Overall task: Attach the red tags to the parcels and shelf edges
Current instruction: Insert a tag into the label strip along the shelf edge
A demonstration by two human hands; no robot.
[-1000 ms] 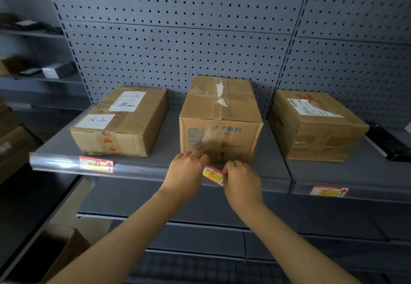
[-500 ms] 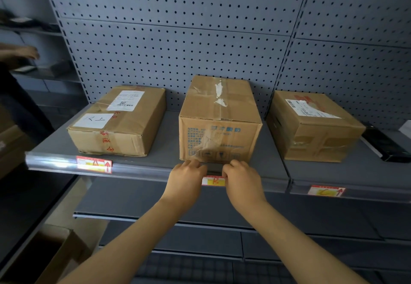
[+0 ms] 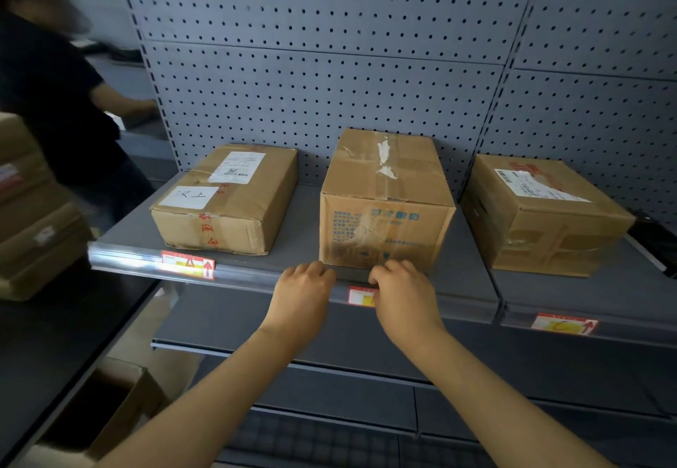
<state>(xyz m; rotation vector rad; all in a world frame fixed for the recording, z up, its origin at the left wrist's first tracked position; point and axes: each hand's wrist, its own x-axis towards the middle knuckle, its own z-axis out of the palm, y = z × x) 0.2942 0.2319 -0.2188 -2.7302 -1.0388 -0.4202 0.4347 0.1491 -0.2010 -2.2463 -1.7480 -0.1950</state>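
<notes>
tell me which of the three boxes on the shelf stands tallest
The middle box, right behind both hands. Its top rises above the flatter left box and the right box, and it alone has blue print on its front.

A grey metal shelf backed by pegboard carries three taped cardboard parcels — left, centre and right — with red tags clipped along its front edge.
</notes>
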